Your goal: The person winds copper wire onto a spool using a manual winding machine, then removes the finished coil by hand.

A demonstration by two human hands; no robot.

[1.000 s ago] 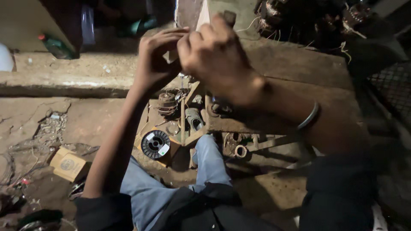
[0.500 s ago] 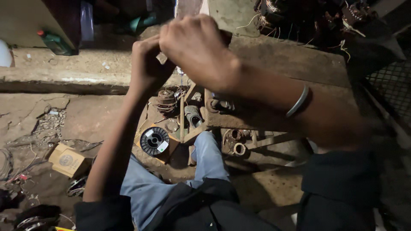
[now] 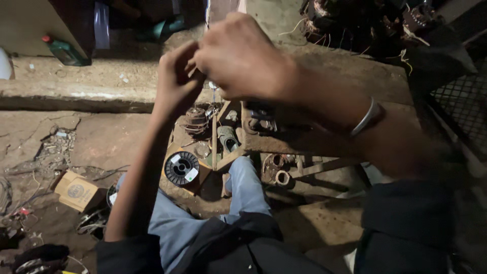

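Note:
My left hand (image 3: 175,81) and my right hand (image 3: 238,56) are raised close to the camera and meet fingertip to fingertip. The left fingers pinch a small pale piece (image 3: 212,85) that pokes out between the hands. The right fingers curl over the same spot and hide what they grip. A metal bangle (image 3: 366,116) sits on my right wrist. Below the hands lies a wooden compartment tray (image 3: 215,137) holding a copper-wound coil (image 3: 195,119) and small metal parts.
A black wire spool (image 3: 181,167) lies by my knee, and a small cardboard box (image 3: 76,190) sits on the dirt floor at left. A green bottle (image 3: 63,50) stands beyond the concrete ledge (image 3: 76,94). Tangled motor windings (image 3: 365,20) are piled at top right, beside metal mesh (image 3: 464,116).
Both hands have stayed joined. My right hand has shifted a little left and closer to the camera, and the fingers have kept working at the small piece.

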